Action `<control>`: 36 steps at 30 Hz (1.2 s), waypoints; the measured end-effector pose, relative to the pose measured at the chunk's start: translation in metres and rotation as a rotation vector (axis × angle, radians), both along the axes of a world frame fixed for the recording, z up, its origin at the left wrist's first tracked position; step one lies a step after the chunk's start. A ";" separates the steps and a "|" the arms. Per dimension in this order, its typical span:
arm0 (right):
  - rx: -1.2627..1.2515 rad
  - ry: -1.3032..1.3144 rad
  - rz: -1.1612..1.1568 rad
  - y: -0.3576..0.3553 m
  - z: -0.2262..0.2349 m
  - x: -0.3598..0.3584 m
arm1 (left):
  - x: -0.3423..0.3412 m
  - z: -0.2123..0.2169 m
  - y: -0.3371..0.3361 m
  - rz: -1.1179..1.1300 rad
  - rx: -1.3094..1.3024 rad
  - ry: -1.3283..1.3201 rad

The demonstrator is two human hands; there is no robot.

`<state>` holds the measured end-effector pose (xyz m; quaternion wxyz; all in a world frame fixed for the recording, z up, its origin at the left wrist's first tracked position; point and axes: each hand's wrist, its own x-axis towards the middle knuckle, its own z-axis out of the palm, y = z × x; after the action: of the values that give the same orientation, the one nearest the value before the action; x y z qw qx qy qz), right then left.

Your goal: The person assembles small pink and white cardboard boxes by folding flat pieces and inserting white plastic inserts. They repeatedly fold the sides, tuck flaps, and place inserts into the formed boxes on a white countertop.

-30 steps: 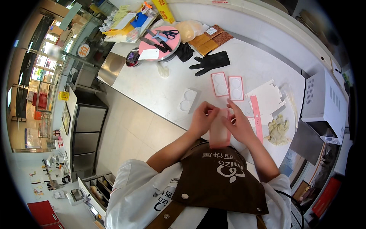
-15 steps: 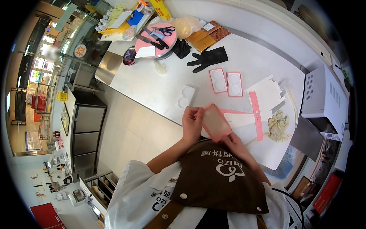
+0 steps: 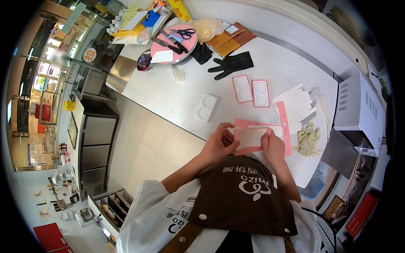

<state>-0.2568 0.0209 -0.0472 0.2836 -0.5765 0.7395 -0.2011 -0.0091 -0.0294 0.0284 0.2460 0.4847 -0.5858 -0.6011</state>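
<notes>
We find both hands closed on a pink-edged flat box, held just above the near edge of the white counter. Our left hand pinches its left end; our right hand grips its right end. Just beyond lie a pink card strip and two pink trays; a black glove lies farther back.

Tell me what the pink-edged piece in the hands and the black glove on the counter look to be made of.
Pink-edged piece: seemingly thin card, matte, with crisp flat edges; both the left hand and right hand grip it. Black glove: probably soft rubber or fabric, lying limp and dull; the look leaves it open.
</notes>
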 end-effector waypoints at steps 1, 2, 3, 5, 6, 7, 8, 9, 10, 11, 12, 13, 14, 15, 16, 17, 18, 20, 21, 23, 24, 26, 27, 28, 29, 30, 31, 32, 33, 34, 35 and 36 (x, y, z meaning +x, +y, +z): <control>-0.025 0.000 -0.006 -0.002 0.005 0.001 | -0.002 0.005 0.002 -0.031 0.019 0.001; -0.050 0.000 -0.012 -0.003 0.008 0.001 | -0.003 0.007 0.003 -0.061 0.037 0.001; -0.059 -0.008 0.000 -0.003 0.007 0.000 | -0.003 0.008 0.002 -0.156 0.024 -0.018; -0.049 -0.009 0.022 -0.005 0.007 0.000 | -0.005 0.010 0.000 -0.345 -0.003 -0.056; -0.043 -0.010 0.031 -0.007 0.007 0.000 | -0.007 0.011 -0.001 -0.343 -0.012 -0.051; -0.042 0.010 0.048 -0.009 0.008 -0.001 | -0.010 0.012 -0.001 -0.340 -0.020 -0.046; -0.041 0.030 0.066 -0.011 0.008 -0.002 | -0.012 0.013 -0.002 -0.338 -0.029 -0.040; -0.041 0.051 0.083 -0.015 0.010 -0.003 | -0.014 0.013 -0.003 -0.323 -0.025 -0.016; -0.041 0.043 0.085 -0.018 0.013 -0.004 | -0.015 0.013 -0.005 -0.308 -0.021 0.008; -0.040 0.034 0.088 -0.020 0.018 -0.005 | -0.016 0.014 -0.006 -0.292 -0.017 0.033; -0.040 0.026 0.090 -0.022 0.022 -0.005 | -0.018 0.013 -0.007 -0.295 -0.038 0.056; -0.039 -0.011 0.101 -0.023 0.021 -0.006 | -0.019 0.011 -0.008 -0.298 -0.060 0.080; -0.038 -0.048 0.113 -0.023 0.019 -0.008 | -0.019 0.010 -0.008 -0.300 -0.081 0.104; -0.036 -0.085 0.126 -0.023 0.017 -0.009 | -0.020 0.012 -0.008 -0.250 -0.015 0.115; -0.027 -0.108 0.102 -0.022 0.017 -0.010 | -0.020 0.015 -0.008 -0.199 0.050 0.127; -0.019 -0.130 0.079 -0.019 0.017 -0.010 | -0.020 0.017 -0.008 -0.148 0.116 0.139; -0.009 -0.154 0.054 -0.017 0.016 -0.011 | -0.019 0.014 -0.010 -0.116 0.076 0.060; -0.010 -0.155 -0.007 -0.013 0.014 -0.011 | -0.012 0.001 -0.017 -0.051 -0.003 -0.099; -0.006 -0.156 -0.037 -0.013 0.016 -0.010 | -0.010 -0.003 -0.018 -0.009 0.024 -0.104; -0.016 -0.135 -0.048 -0.011 0.021 -0.004 | -0.006 -0.014 -0.019 0.041 0.068 -0.087; -0.023 -0.124 -0.056 -0.010 0.024 -0.001 | -0.004 -0.020 -0.020 0.064 0.088 -0.078; -0.015 -0.140 -0.047 -0.008 0.012 0.000 | 0.001 -0.032 -0.019 0.091 0.144 0.012; -0.013 -0.149 -0.040 -0.008 0.010 0.002 | 0.004 -0.035 -0.019 0.107 0.170 0.056; -0.026 -0.176 -0.053 -0.007 0.010 0.003 | 0.006 -0.037 -0.020 0.105 0.173 0.064; -0.039 -0.203 -0.066 -0.007 0.010 0.006 | 0.008 -0.038 -0.020 0.104 0.176 0.073; -0.052 -0.230 -0.076 -0.007 0.011 0.008 | 0.010 -0.039 -0.020 0.104 0.178 0.082; -0.055 -0.252 -0.068 -0.007 0.011 0.008 | 0.012 -0.040 -0.020 0.105 0.184 0.081; -0.058 -0.274 -0.059 -0.007 0.010 0.009 | 0.014 -0.042 -0.020 0.106 0.189 0.081; -0.063 -0.298 -0.049 -0.009 0.010 0.010 | 0.016 -0.041 -0.021 0.108 0.191 0.080; -0.069 -0.303 -0.042 -0.011 0.010 0.012 | 0.020 -0.039 -0.022 0.095 0.193 0.063; -0.076 -0.308 -0.035 -0.013 0.010 0.014 | 0.024 -0.036 -0.024 0.082 0.194 0.047; -0.081 -0.319 -0.029 -0.016 0.010 0.018 | 0.029 -0.032 -0.027 0.068 0.197 0.026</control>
<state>-0.2384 0.0046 -0.0372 0.3708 -0.5374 0.6847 -0.3239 0.0203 -0.0561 -0.0038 0.2250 0.5185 -0.5039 -0.6532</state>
